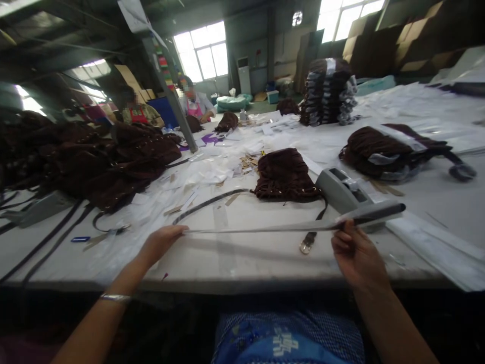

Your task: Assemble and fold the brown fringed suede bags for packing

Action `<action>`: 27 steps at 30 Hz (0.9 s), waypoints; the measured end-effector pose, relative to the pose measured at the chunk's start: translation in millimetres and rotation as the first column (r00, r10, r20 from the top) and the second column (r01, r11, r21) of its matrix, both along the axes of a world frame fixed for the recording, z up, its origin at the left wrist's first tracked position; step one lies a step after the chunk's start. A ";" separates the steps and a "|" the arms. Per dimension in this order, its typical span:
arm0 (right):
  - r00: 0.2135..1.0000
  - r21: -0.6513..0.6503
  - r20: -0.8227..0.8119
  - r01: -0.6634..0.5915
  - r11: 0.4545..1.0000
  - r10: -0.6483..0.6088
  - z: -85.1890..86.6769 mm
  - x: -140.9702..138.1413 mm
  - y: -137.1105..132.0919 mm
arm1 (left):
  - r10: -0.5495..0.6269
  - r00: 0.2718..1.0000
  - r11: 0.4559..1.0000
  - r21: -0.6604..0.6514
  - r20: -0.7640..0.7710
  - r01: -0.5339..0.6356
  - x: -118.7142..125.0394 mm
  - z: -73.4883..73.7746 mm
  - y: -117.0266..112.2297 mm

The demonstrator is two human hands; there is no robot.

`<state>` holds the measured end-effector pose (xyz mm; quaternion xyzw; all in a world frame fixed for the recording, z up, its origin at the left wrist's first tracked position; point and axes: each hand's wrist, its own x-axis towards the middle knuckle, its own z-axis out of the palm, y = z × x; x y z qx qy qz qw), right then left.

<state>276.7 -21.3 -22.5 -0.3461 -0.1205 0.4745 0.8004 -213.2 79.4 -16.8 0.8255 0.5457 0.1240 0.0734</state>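
A long dark strap [364, 216] in a translucent plastic sleeve [261, 228] is stretched level between my hands above the table's front. My left hand [161, 245] pinches its left end. My right hand [358, 253] is closed around it farther right, and a dark strap tip sticks out beyond the fingers. Just behind lies a dark brown gathered bag [286, 174]. One strap [212, 202] curves from the bag's left side toward my left hand. From its right side a short strap hangs with a metal buckle [306, 246], below the stretched strap.
A grey tape dispenser [339, 189] stands beside the bag. Wrapped brown bags [394, 149] lie at right, with a tall stack [328, 91] behind. Brown bags [113, 156] are heaped at left. Plastic sheets and paper tags litter the white table [250, 263]. Two people [195, 106] work across it.
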 end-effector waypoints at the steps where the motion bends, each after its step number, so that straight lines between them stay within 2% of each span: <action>1: 1.000 -0.003 0.012 -0.001 1.000 0.001 0.2 -1.5 -1.9 | 0.016 1.000 0.999 0.032 -0.019 -0.015 -0.4 3.1 11.1; 3: 0.999 -0.015 0.031 -0.023 1.000 0.023 -1.6 -10.6 -4.6 | 0.049 0.998 0.993 0.108 -0.033 -0.045 15.9 9.8 26.6; 5: 0.996 -0.041 0.054 -0.068 0.997 0.070 -6.0 -24.3 -4.3 | 0.043 0.998 0.987 0.155 0.036 -0.048 55.8 15.6 26.6; 6: 0.991 -0.060 0.072 -0.105 0.993 0.109 -8.9 -31.4 -2.9 | 0.000 0.994 0.990 0.141 0.109 -0.015 82.5 17.4 19.7; 8: 0.963 -0.094 0.123 -0.228 0.969 0.238 -15.0 -43.7 1.3 | -0.131 0.940 0.991 0.036 0.314 0.126 141.4 16.5 -5.7; 10: 0.901 -0.125 0.201 -0.365 0.923 0.384 -20.0 -52.0 5.8 | -0.263 0.851 0.952 -0.019 0.454 0.304 196.1 8.0 -37.2; 11: 0.859 -0.144 0.260 -0.417 0.898 0.441 -21.7 -54.5 7.8 | -0.294 0.823 0.932 -0.044 0.486 0.359 218.4 0.9 -51.6; 13: 0.750 -0.204 0.429 -0.462 0.863 0.503 -23.4 -57.3 11.3 | -0.238 0.823 0.930 -0.124 0.516 0.346 249.3 -16.1 -73.7; 14: 0.690 -0.245 0.521 -0.443 0.862 0.502 -23.6 -58.0 13.0 | -0.189 0.838 0.942 -0.147 0.512 0.303 257.8 -24.8 -81.2; 16: 0.566 -0.315 0.696 -0.313 0.896 0.443 -23.8 -59.2 16.3 | -0.124 0.867 0.965 -0.143 0.483 0.218 263.9 -39.2 -91.3; 18: 0.430 -0.333 0.830 -0.131 0.934 0.356 -25.1 -61.4 20.1 | -0.139 0.890 0.978 -0.079 0.434 0.192 261.3 -47.8 -98.2; 20: 0.263 -0.284 0.924 -0.014 0.959 0.277 -28.0 -64.1 24.0 | -0.208 0.904 0.973 -0.013 0.375 0.229 255.9 -50.3 -103.9; 23: 0.040 -0.215 0.976 -0.026 0.976 0.216 -34.2 -66.4 27.5 | -0.314 0.906 0.948 0.045 0.283 0.314 246.8 -46.1 -108.8; 27: -0.109 -0.238 0.968 -0.132 0.962 0.224 -39.4 -62.8 25.2 | -0.378 0.915 0.925 0.082 0.143 0.370 228.8 -36.8 -103.4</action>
